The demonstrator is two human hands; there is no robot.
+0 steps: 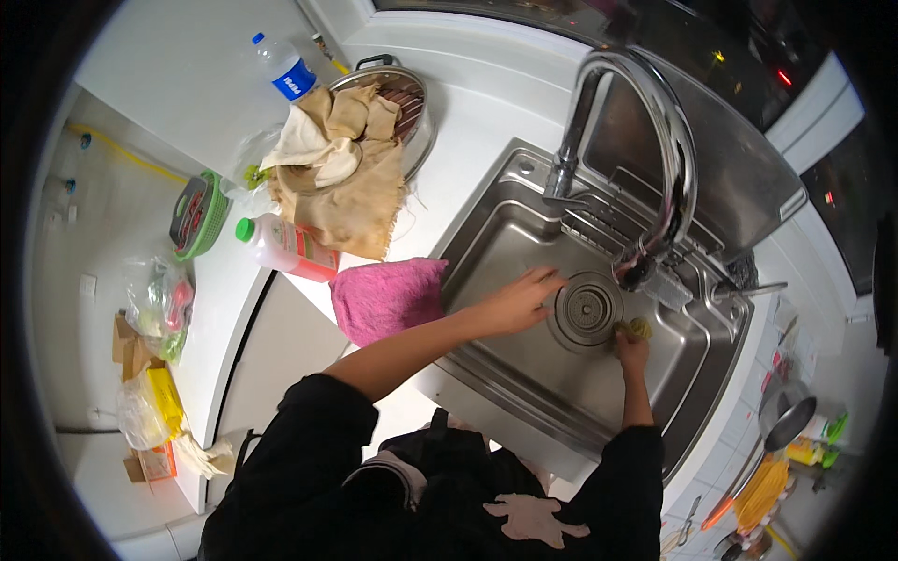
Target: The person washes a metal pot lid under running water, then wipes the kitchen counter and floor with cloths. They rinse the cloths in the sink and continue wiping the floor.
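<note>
Over the stainless steel sink [515,245], my left hand [523,301] is spread with its fingers apart, left of the round drain strainer [587,308]. It is slightly blurred and shows nothing in its grasp. My right hand [633,345] pinches a small yellowish-green scrubbing pad [640,327] on the right side of the drain; what kind of pad it is stays hard to tell. The chrome faucet [677,133] arches above the basin, and no water is visible. A pink cloth [389,298] lies at the sink's left edge, beside my left forearm.
Beyond the pink cloth stand a green-capped bottle of pink liquid [291,245], tan cloths [351,196] partly over a lidded pan [414,105], and a Pepsi bottle [284,66]. A wire rack [596,235] sits at the sink's back. A saucepan [786,414] is at right.
</note>
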